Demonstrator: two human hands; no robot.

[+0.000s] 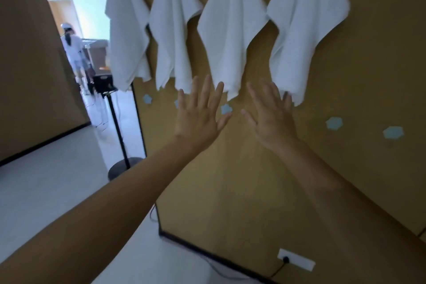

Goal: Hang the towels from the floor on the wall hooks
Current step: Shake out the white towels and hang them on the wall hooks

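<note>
Towels, four of them and all white, hang in a row high on the tan wall, each with its long axis running down the wall, gathered narrow at the top and pointing down in loose corners; their tops pass out of the upper edge of the view. At far left a passage opens, where a person in white stands well back, and a black stand with a round base rests on the pale floor beside the wall's edge. The first towel hangs at that edge, the second towel just beside it. Below them the left hand is raised with its back to the camera, its fingers straight, spread and holding nothing, their tips level with the towels' lower hems. The third towel tapers to a corner between the two hands. The right hand is raised the same way, fingers released and splayed; whether they touch the low corner of the fourth towel cannot be told. Pale blue stickers dot the wall lower down, and near the floor sits a white socket with a black cable plugged in.
</note>
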